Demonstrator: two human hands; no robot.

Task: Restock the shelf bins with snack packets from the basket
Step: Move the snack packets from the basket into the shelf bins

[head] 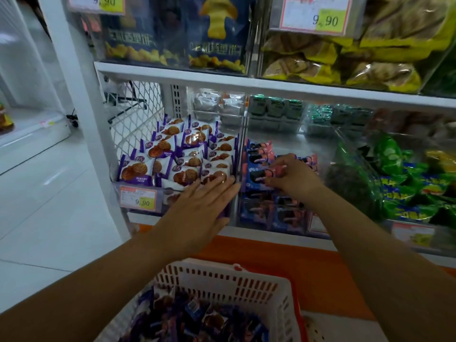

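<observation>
A white plastic basket [246, 280] at the bottom centre holds several purple and blue snack packets. On the lower shelf, a clear bin [138, 186] is full of purple-and-white waffle packets [182, 154]. Beside it on the right, another clear bin [266, 218] holds blue-and-pink cookie packets [257, 159]. My left hand [204, 206] lies flat, fingers straight, against the front corner of the waffle bin. My right hand [291, 176] reaches into the cookie bin, and its fingertips pinch a blue-and-pink packet [276, 170] on top of the pile.
Green snack bags [399, 183] fill the bin to the right. The upper shelf carries dark blue snack bags [172, 33] and yellow packets [345, 53]. A white wire mesh panel [133, 119] closes the shelf's left end. An orange ledge [320, 267] runs under the bins.
</observation>
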